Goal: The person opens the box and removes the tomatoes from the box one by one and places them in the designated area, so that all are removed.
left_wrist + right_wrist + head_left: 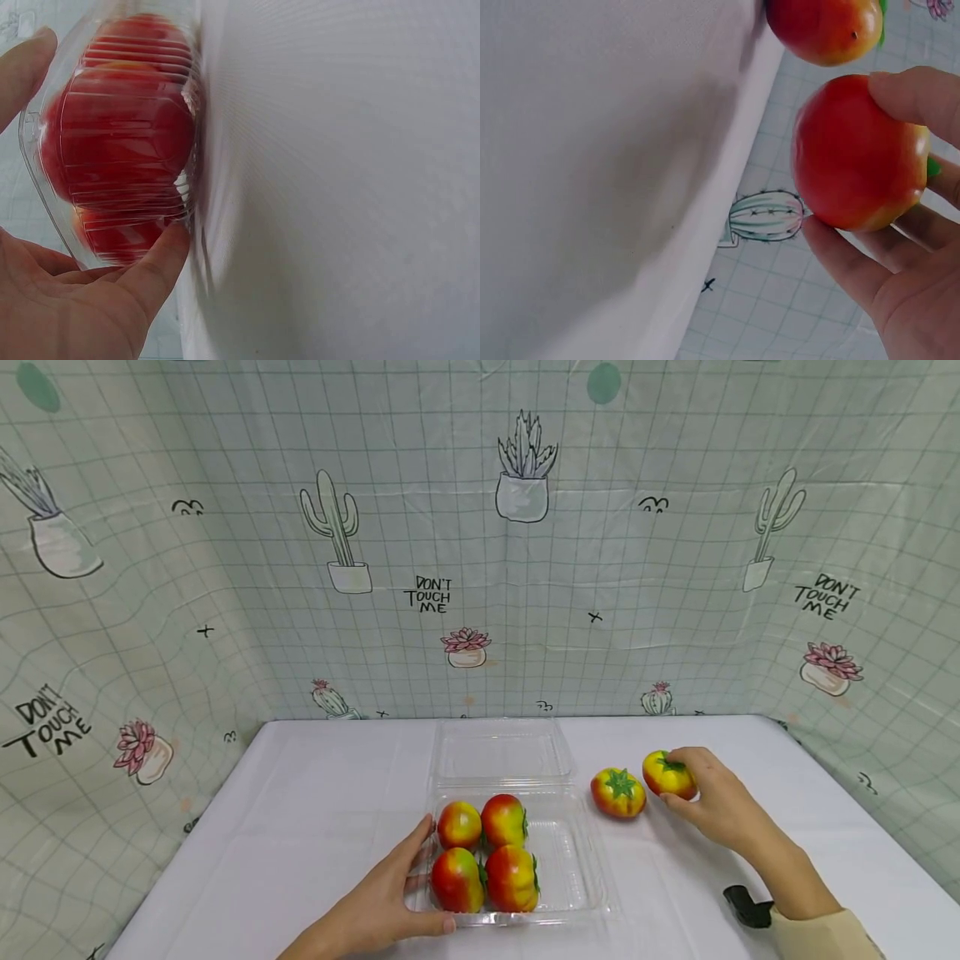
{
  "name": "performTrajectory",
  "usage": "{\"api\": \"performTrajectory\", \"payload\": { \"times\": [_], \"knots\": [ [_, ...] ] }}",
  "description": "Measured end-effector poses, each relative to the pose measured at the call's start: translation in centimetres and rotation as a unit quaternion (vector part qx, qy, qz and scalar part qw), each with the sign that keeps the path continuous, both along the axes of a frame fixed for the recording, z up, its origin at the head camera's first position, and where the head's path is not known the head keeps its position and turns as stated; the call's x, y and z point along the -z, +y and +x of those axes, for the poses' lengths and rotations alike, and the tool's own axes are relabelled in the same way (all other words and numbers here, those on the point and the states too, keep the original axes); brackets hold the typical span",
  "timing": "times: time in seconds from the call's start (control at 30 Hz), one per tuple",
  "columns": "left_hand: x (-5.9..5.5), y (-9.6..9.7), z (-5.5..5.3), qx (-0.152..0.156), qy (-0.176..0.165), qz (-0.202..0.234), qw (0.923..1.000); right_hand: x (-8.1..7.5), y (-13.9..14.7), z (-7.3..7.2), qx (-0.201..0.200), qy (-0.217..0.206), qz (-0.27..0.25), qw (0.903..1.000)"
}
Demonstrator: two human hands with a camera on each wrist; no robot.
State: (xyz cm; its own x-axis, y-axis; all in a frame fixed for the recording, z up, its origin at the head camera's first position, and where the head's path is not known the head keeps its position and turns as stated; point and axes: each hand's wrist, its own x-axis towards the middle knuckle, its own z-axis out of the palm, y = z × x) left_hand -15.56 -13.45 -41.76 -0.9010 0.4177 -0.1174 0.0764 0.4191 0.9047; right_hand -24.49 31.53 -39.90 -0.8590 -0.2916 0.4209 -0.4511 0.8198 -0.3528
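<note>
A pale, grid-lined fabric backdrop (600, 560), printed with potted cacti (341, 539), pink succulents (467, 647) and "DON'T TOUCH ME" lettering (429, 595), hangs behind and along both sides of a white-covered table (337, 777).

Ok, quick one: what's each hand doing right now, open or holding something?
Left hand: holding the clear container at its side.
Right hand: holding a red-yellow fruit.

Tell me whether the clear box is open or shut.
Open: its lid lies folded back beyond the base, leaving four fruits uncovered.
</note>
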Motion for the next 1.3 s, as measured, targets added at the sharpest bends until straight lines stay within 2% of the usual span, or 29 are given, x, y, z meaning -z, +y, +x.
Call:
{"api": "performTrajectory", "payload": {
  "times": [0.53, 1.3],
  "knots": [
    [0.0, 0.0, 0.0, -0.001, 0.0, 0.002, 1.0, 0.7, 0.1, -0.5, 0.005, -0.056, -0.001, 0.9984],
    [0.1, 0.0, 0.0, -0.003, 0.0, -0.003, 1.0, 0.9, 0.3, -0.5, 0.023, -0.092, 0.002, 0.9954]
  ]
}}
